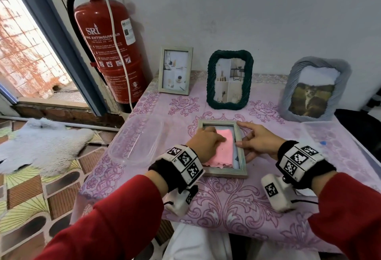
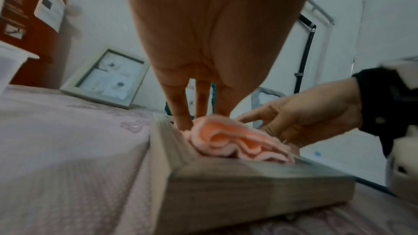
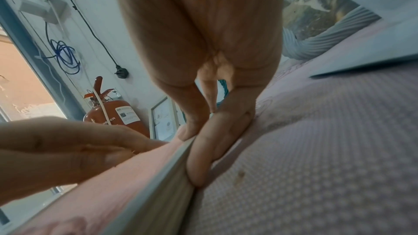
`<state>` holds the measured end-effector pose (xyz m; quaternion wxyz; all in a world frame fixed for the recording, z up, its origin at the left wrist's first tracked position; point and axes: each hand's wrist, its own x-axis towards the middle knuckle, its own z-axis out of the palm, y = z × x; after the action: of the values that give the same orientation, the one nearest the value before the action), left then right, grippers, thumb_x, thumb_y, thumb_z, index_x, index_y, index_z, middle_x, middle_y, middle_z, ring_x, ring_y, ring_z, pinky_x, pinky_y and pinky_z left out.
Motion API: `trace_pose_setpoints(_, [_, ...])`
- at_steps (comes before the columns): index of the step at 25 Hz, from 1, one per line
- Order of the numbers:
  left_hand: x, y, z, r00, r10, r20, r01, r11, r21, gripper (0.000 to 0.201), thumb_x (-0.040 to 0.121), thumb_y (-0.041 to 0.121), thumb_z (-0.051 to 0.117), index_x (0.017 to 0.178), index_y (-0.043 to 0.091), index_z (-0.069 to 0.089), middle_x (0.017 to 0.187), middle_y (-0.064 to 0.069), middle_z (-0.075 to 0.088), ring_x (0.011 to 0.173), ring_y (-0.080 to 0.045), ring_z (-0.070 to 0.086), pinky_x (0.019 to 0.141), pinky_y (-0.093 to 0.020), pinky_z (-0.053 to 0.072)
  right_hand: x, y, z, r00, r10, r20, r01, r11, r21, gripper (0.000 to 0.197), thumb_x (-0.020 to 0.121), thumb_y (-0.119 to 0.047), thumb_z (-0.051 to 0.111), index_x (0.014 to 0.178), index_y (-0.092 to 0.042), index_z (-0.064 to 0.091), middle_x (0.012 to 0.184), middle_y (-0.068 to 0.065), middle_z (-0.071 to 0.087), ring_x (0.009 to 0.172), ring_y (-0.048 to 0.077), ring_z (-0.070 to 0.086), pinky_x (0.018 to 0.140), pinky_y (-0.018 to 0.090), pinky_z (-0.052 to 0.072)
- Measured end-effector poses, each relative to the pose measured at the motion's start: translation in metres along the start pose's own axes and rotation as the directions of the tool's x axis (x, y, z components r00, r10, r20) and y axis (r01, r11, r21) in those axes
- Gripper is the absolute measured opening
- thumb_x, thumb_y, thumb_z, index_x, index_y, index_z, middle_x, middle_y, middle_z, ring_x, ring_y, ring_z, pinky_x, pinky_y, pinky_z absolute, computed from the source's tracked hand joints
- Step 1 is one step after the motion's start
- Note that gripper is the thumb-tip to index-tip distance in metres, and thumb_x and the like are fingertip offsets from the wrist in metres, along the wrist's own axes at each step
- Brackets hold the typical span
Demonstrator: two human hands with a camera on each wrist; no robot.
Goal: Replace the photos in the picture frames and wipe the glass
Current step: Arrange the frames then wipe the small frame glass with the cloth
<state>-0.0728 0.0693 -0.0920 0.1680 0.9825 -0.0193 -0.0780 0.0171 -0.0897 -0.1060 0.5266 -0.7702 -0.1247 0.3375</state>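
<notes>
The flat frame [image 1: 225,172] lies on the table [image 1: 226,204], the cloth [image 1: 225,146] on its glass. The container [image 1: 135,144] sits left of it. Behind stand the left frame [image 1: 175,70], middle frame [image 1: 229,79] and right frame [image 1: 315,89].

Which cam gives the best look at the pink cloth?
Head view: most of the pink cloth shows, spread on the glass of the flat-lying frame, with the left hand pressing on it. Left wrist catches only its bunched near edge, blurred. Right wrist shows just a blurred pink strip beside the frame's rail.
</notes>
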Motion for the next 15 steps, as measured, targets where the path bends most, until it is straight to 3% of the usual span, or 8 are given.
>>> trace_pose_setpoints(2, [0.001,-0.006,-0.002,1.000,0.012,0.019,-0.012,0.999,-0.042,0.040,0.096,0.018,0.046,0.136,0.014,0.047,0.135,-0.012,0.045,0.125,-0.029,0.041,0.107,-0.031,0.027,0.000,0.000,0.000,1.000,0.001,0.000,-0.001,1.000,0.001,0.079,0.087,0.009,0.054,0.150,-0.018,0.016,0.046,0.003,0.062,0.042,0.019,0.065,0.036,0.031,0.053])
trace_pose_setpoints(6, [-0.001,-0.016,-0.002,0.993,0.022,0.119,-0.040,0.987,0.157,0.058,0.092,0.039,0.052,0.144,0.026,0.031,0.154,0.002,0.024,0.143,-0.019,0.017,0.112,-0.037,0.015,-0.003,0.000,0.001,1.000,-0.005,-0.016,0.005,1.000,-0.004,0.078,0.087,0.008,0.055,0.150,-0.018,0.017,0.060,0.010,0.059,0.043,0.019,0.065,0.038,0.031,0.054])
trace_pose_setpoints(9, [-0.001,-0.020,-0.004,0.985,0.040,0.165,-0.053,0.996,0.078,0.062,0.092,0.042,0.050,0.146,0.027,0.024,0.157,0.004,0.015,0.145,-0.017,0.016,0.116,-0.038,0.016,-0.006,-0.001,0.001,1.000,0.006,-0.022,-0.007,0.999,-0.044,0.075,0.085,0.005,0.060,0.147,-0.017,0.024,0.068,0.010,0.056,0.049,0.021,0.064,0.040,0.031,0.054])
trace_pose_setpoints(10, [-0.002,-0.022,-0.007,0.988,0.033,0.154,-0.035,0.999,0.012,0.067,0.090,0.044,0.053,0.147,0.026,0.023,0.157,0.004,0.015,0.144,-0.018,0.018,0.117,-0.036,0.017,-0.006,-0.004,0.000,0.999,-0.019,-0.048,0.012,0.990,-0.140,0.072,0.084,0.002,0.063,0.145,-0.015,0.030,0.075,0.010,0.055,0.055,0.021,0.062,0.043,0.031,0.055])
trace_pose_setpoints(11, [-0.003,-0.024,-0.010,0.991,0.017,0.134,-0.009,0.998,-0.059,0.074,0.086,0.046,0.057,0.147,0.026,0.022,0.157,0.003,0.014,0.144,-0.019,0.020,0.117,-0.034,0.017,-0.006,-0.006,-0.001,0.992,-0.088,-0.095,0.055,0.950,-0.309,0.065,0.082,-0.002,0.067,0.140,-0.013,0.039,0.084,0.009,0.055,0.065,0.020,0.059,0.050,0.031,0.055])
trace_pose_setpoints(13, [-0.005,-0.031,-0.017,0.994,-0.012,0.110,0.024,0.994,-0.106,0.097,0.075,0.052,0.068,0.149,0.021,0.013,0.159,0.000,0.006,0.146,-0.020,0.011,0.118,-0.033,0.011,-0.004,-0.012,-0.001,0.918,-0.361,-0.161,0.186,0.753,-0.631,0.044,0.082,-0.012,0.068,0.124,-0.009,0.056,0.101,0.010,0.054,0.088,0.022,0.055,0.075,0.029,0.048])
trace_pose_setpoints(15, [-0.007,-0.040,-0.022,0.983,-0.029,0.180,0.025,0.999,0.024,0.121,0.064,0.058,0.073,0.149,0.015,0.000,0.158,-0.005,-0.006,0.146,-0.019,-0.006,0.119,-0.036,0.001,-0.005,-0.020,0.010,0.857,-0.510,-0.071,0.325,0.643,-0.694,0.031,0.085,-0.021,0.063,0.115,-0.011,0.062,0.105,0.007,0.055,0.102,0.022,0.051,0.082,0.025,0.039])
